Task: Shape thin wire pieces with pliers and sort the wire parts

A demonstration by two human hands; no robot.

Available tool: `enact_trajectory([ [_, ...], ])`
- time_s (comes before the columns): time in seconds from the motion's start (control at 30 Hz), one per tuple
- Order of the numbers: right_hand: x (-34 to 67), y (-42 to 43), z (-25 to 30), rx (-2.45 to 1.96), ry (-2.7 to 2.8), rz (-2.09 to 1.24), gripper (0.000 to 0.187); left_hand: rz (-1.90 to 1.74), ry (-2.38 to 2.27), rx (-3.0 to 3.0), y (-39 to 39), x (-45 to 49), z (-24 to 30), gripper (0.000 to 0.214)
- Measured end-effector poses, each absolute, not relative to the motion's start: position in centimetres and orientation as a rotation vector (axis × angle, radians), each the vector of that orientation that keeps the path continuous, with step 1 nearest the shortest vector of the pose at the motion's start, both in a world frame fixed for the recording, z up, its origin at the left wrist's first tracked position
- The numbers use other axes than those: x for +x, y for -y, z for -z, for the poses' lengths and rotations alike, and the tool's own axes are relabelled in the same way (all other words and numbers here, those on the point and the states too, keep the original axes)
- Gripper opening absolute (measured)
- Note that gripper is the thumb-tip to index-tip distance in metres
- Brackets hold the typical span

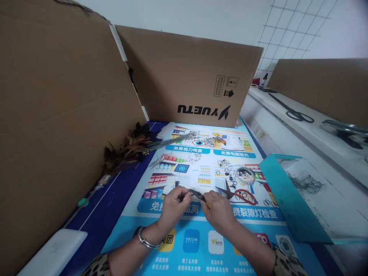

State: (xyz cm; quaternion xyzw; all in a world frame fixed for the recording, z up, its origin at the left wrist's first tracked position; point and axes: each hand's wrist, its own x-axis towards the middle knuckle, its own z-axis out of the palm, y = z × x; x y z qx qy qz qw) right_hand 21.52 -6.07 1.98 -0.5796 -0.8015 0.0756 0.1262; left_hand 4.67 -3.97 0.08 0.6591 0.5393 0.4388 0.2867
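My left hand [171, 207] is closed in a pinch on a thin dark metal piece [184, 194] that I cannot name. My right hand [219, 211] grips small pliers [198, 195], whose tip meets that piece between the two hands. Both hands rest on a bright printed poster [201, 237] that covers the table. Just beyond my right hand lie scissors with red handles [240, 194] and several small metal rings [227, 168]. A silver bangle [143, 238] circles my left wrist.
Brown feathers [126, 151] and a bundle of metal wires [175, 140] lie at the left back. Cardboard sheets [186, 76] wall the left and rear. A teal box [290, 199] with small metal parts stands at the right. A white device [54, 251] sits near left. Black scissors [299, 114] lie on the neighbouring bench.
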Motion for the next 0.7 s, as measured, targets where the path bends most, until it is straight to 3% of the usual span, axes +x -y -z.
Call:
enact_trajectory([
  [0.3,21.8,5.9,-1.9,-1.640,2.311,-0.354,0.017,-1.192,-1.383,1.623,3.8,4.7,0.2,0.011],
  [0.7,23.0,4.8,-1.3,-1.399,2.175,-0.897,0.029,-1.069,-1.129,1.420,3.0,4.1,0.8,0.014],
])
